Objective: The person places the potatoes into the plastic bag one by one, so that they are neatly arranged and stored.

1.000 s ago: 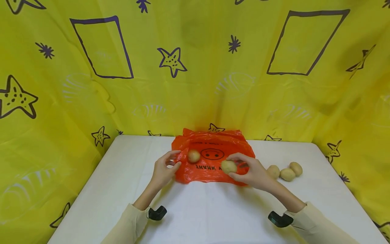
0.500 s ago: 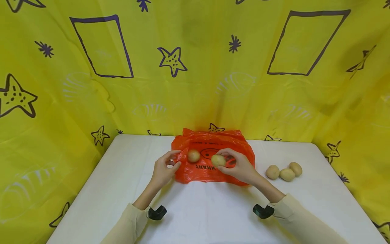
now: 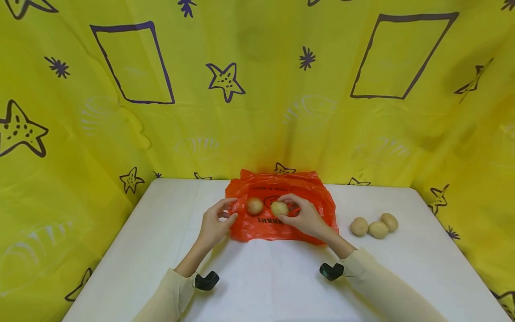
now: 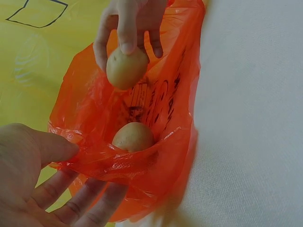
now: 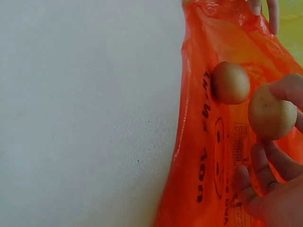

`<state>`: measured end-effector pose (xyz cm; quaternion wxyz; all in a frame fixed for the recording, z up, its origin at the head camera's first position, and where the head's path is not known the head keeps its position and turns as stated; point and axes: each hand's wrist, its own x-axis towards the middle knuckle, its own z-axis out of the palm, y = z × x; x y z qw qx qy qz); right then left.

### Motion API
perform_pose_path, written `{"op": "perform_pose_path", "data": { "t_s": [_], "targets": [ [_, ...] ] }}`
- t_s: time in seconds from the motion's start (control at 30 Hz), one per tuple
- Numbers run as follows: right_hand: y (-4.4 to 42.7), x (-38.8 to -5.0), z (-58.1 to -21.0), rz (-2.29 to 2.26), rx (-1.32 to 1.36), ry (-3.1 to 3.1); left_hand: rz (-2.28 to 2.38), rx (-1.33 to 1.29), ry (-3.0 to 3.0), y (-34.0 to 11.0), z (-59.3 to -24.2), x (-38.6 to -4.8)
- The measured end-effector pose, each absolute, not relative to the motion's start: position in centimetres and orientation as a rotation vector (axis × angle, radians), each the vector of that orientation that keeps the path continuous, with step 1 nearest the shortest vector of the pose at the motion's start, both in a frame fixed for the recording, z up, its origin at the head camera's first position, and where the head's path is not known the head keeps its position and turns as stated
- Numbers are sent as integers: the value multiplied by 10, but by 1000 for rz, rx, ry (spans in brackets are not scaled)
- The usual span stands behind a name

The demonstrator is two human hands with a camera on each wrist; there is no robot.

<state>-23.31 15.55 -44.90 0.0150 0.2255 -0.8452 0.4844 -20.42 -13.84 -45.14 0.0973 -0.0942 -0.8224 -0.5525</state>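
Note:
A red plastic bag (image 3: 297, 230) with dark print lies at the back middle of the table. The left hand (image 3: 216, 223) pinches the bag's left edge between thumb and fingers; the left wrist view shows the thumb over the red film (image 4: 156, 175) and fingers beneath. One potato (image 3: 255, 206) rests inside the bag beside that edge. The right hand (image 3: 303, 217) holds a second potato (image 3: 279, 209) by its fingertips over the bag, just right of the first. In the right wrist view the held potato (image 5: 271, 112) and the resting potato (image 5: 231, 82) are apart.
Three potatoes (image 3: 378, 229) lie close together on the white table (image 3: 265, 277), right of the bag. A yellow curtain (image 3: 257, 125) with dark star drawings stands behind the table and along both sides.
The right hand has moved left with its potato, from the bag's right part to near the resting potato. The left hand keeps its pinch on the bag with little visible movement.

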Motion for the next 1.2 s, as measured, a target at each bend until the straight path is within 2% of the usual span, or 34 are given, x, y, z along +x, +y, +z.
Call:
{"op": "perform_pose_path", "data": {
  "t_s": [1.2],
  "targets": [
    [124, -271, -475, 1490, 501, -2700, -1624, -333, -2390, -138, -449, -204]
  ]
}}
